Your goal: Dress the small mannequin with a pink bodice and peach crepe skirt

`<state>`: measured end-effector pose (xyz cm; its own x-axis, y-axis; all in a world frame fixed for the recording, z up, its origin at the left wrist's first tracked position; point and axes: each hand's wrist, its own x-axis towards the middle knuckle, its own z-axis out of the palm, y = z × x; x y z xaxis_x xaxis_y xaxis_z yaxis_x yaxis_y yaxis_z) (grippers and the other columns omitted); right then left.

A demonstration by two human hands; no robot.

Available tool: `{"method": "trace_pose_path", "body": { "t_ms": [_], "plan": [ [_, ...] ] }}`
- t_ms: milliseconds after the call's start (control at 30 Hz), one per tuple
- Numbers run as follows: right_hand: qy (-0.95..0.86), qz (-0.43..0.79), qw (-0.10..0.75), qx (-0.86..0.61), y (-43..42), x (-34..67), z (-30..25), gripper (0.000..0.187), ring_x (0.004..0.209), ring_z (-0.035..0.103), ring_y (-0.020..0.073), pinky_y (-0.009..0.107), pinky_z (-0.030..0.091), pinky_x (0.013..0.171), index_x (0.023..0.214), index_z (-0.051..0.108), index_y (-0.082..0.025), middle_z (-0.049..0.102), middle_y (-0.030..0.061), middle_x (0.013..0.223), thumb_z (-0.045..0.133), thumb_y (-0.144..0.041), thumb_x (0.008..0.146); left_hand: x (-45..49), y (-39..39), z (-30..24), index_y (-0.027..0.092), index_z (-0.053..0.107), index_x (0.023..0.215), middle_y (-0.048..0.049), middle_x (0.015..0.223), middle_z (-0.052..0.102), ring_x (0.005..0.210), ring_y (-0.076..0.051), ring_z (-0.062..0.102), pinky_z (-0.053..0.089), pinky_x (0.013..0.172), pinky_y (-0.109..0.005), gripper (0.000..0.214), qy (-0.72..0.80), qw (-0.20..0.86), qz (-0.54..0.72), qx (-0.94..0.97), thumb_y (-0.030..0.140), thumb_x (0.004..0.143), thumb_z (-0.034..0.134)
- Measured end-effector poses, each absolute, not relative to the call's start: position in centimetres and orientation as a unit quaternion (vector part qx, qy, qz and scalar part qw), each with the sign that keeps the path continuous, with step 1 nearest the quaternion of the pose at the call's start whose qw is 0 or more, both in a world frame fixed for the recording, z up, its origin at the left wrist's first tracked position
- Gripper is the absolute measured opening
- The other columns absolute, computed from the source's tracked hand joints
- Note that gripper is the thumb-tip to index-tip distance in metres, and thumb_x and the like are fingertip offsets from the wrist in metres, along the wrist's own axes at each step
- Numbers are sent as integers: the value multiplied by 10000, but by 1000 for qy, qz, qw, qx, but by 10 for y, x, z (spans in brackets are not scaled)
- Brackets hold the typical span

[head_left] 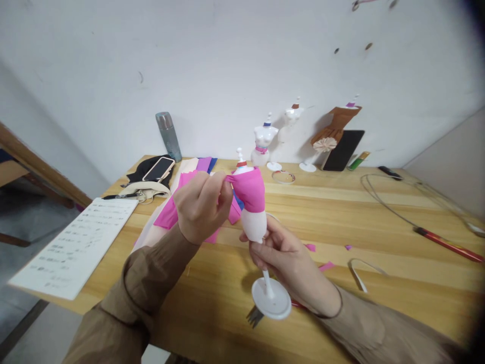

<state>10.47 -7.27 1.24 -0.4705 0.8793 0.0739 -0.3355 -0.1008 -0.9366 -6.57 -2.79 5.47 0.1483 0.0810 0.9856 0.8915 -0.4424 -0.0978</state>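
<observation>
A small white dress-form mannequin [253, 226] is held tilted above the table, its round base [271, 299] in the air or just over the wood. Pink fabric [250, 189] wraps its bust, and a red band circles the neck. With closed fingers, my left hand [202, 205] pinches a gathered end of that fabric at the mannequin's upper left. My right hand [290, 263] grips the mannequin low, around the bottom of the torso and top of the stand; some fingers are behind it. Beyond my left hand lie pink cloth pieces [164, 216].
Along the wall stand more mannequins [265, 136], one in a brown dress [339, 121], and a dark tablet [343, 150]. A bottle [169, 136], phone [159, 169] and written sheet [76, 242] are left. A red-handled tool with a cord [449, 242] lies right.
</observation>
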Motion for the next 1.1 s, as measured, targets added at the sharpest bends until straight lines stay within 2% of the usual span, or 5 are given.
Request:
{"method": "trace_pose_path", "body": {
  "t_ms": [300,767,867,967,1100],
  "plan": [
    [-505,694,444,-258,-72,104,11,300,488,419,37,227,304,450,1067,536,-215,572,-11,841,648,-238,790,-63,-31,58,149,616,957,34,593,507,525,-97,438,329,502,-241,225,-400,368,-503,-672,137,736,576],
    [-498,709,426,-260,-76,103,9,271,490,435,37,217,318,447,1040,549,-224,597,-11,841,632,-201,783,-65,-29,57,167,637,905,43,555,483,508,-88,435,354,509,-224,178,-343,379,-540,-668,86,757,582],
    [-495,706,435,-260,-75,103,7,293,494,438,40,219,324,448,1054,547,-228,591,-13,841,640,-199,777,-63,-33,62,140,658,916,33,566,505,500,-87,429,341,488,-226,202,-366,288,-536,-704,98,754,547],
    [-491,708,438,-259,-74,103,6,305,497,442,42,219,329,448,1062,542,-226,595,-11,844,645,-195,776,-64,-40,71,117,670,1004,26,575,532,493,-85,437,346,471,-219,270,-387,122,-546,-733,156,785,516],
    [-498,706,436,-252,-73,104,5,270,498,445,40,219,334,452,1031,547,-216,595,-12,844,645,-200,780,-66,-42,79,135,713,857,-4,601,613,580,-106,542,414,531,-222,210,-397,-19,-579,-712,228,842,525]
  ]
}}
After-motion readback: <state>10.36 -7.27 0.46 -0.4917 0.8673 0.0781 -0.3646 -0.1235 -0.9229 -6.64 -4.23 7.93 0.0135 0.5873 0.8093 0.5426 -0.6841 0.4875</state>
